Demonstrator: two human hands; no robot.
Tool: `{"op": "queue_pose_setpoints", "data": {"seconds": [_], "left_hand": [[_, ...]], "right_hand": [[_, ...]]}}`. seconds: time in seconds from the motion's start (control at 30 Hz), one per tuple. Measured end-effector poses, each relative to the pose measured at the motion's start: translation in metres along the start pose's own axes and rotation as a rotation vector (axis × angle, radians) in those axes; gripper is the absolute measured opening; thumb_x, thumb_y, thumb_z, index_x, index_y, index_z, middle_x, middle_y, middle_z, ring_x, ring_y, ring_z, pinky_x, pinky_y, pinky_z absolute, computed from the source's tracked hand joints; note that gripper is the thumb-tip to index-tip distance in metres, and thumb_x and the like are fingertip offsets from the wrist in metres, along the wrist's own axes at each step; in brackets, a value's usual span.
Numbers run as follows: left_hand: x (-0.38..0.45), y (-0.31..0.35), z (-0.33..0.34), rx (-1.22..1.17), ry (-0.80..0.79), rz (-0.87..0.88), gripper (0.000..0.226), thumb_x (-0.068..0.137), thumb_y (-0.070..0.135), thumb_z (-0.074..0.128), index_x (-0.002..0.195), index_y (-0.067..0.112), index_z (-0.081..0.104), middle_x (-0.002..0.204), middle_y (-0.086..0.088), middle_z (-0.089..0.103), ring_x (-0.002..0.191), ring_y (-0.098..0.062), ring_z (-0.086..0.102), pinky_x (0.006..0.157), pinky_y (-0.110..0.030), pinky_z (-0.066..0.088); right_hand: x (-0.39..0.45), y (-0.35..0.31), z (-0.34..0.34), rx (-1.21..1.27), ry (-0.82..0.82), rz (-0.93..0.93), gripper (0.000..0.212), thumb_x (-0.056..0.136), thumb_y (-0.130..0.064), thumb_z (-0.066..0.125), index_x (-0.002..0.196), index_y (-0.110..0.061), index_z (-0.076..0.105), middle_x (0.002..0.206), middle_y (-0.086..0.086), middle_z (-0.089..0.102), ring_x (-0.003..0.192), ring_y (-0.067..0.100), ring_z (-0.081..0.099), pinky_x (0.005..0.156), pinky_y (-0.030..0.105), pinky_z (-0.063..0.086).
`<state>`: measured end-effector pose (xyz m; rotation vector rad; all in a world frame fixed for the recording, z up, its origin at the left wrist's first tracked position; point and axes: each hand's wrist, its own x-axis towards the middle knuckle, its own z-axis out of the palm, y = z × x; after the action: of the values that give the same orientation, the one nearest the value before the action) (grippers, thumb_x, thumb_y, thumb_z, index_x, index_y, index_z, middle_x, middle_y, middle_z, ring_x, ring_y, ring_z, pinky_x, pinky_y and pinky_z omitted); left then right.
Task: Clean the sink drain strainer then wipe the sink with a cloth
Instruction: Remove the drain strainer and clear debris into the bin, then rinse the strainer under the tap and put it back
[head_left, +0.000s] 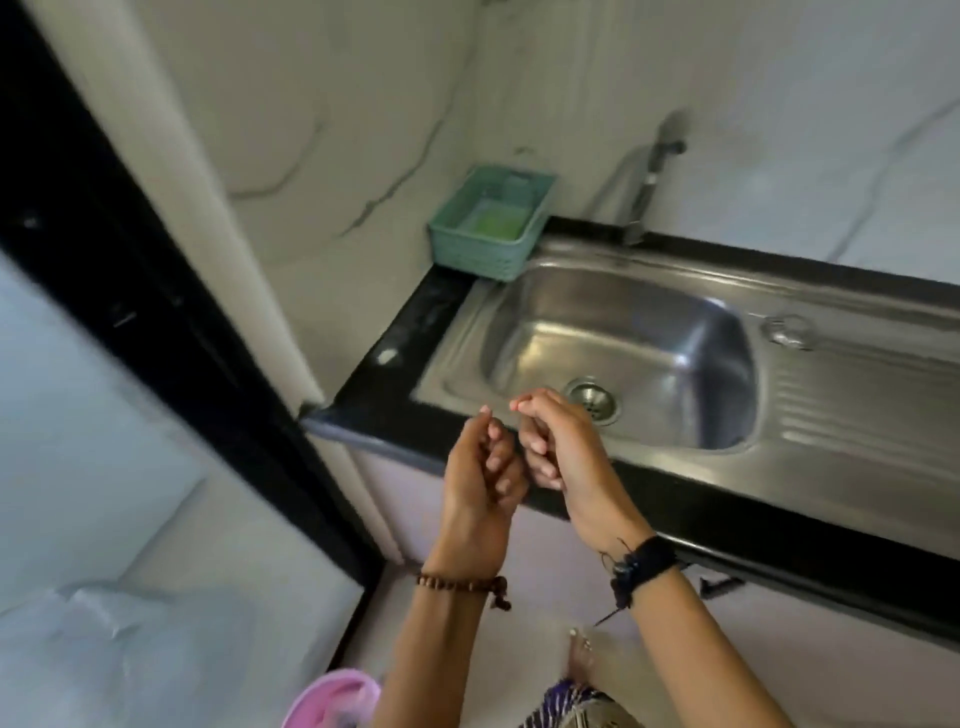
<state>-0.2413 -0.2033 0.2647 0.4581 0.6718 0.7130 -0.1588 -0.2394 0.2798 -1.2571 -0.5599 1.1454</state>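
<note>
A steel sink (524, 312) is set in a black counter (415, 332). Its round metal drain strainer (594, 400) sits in the basin floor, partly hidden behind my right hand. My left hand (480, 478) and my right hand (558, 447) hover close together over the sink's front left corner. Both have their fingers loosely curled, and nothing shows in either. No cloth is visible.
A teal plastic basket (488, 228) holding something green stands at the counter's back left corner. The tap (647, 192) rises behind the basin. A small metal ring-like object (787, 330) lies on the ribbed drainboard. A black door frame (130, 291) is left; a pink tub (332, 696) sits below.
</note>
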Motion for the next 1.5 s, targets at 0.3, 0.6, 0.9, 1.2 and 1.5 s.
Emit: {"op": "queue_pose_setpoints", "data": {"seconds": [0.3,0.6,0.9,1.2,1.5], "left_hand": [[0.135,-0.088,0.140,0.214,-0.097,-0.188,0.046,0.097,0.020,0.036,0.054,0.009,0.048,0.028,0.004,0.042,0.024,-0.005,0.038,0.031,-0.013,0.037],[0.274,-0.182,0.226,0.681,0.037,-0.242,0.031,0.092,0.010,0.046,0.062,0.010,0.055,0.044,0.000,0.048,0.031,-0.007,0.043,0.034,-0.016,0.035],[0.352,-0.227,0.233,1.185,-0.033,-0.139,0.035,0.085,0.022,0.062,0.113,0.004,0.053,0.109,-0.013,0.057,0.101,-0.029,0.058,0.092,-0.041,0.050],[0.356,-0.222,0.222,0.819,-0.064,-0.298,0.024,0.089,0.010,0.056,0.111,0.000,0.056,0.095,-0.014,0.067,0.077,-0.019,0.063,0.060,-0.021,0.054],[0.358,-0.100,0.148,0.471,0.020,-0.309,0.018,0.089,0.006,0.055,0.106,0.006,0.052,0.107,-0.019,0.062,0.083,-0.023,0.063,0.071,-0.029,0.053]], "right_hand": [[0.072,-0.056,-0.160,-0.100,0.419,-0.074,0.020,0.086,-0.017,0.055,0.065,-0.018,0.056,0.042,-0.009,0.045,0.035,0.003,0.036,0.033,0.014,0.027],[0.155,-0.073,-0.329,-0.360,0.656,-0.058,0.009,0.089,-0.015,0.055,0.084,-0.019,0.060,0.083,0.002,0.065,0.072,0.014,0.061,0.058,0.019,0.045],[0.211,-0.074,-0.421,-0.917,0.762,0.139,0.045,0.089,-0.025,0.059,0.129,-0.011,0.044,0.133,0.012,0.044,0.123,0.027,0.041,0.095,0.035,0.042],[0.212,-0.046,-0.377,-1.004,0.707,0.047,0.031,0.091,-0.021,0.055,0.122,-0.013,0.051,0.123,0.007,0.051,0.111,0.020,0.047,0.094,0.030,0.046],[0.290,-0.078,-0.271,-0.667,0.623,-0.179,0.023,0.092,-0.014,0.053,0.115,-0.013,0.057,0.118,0.005,0.060,0.104,0.012,0.054,0.079,0.012,0.044]]}}
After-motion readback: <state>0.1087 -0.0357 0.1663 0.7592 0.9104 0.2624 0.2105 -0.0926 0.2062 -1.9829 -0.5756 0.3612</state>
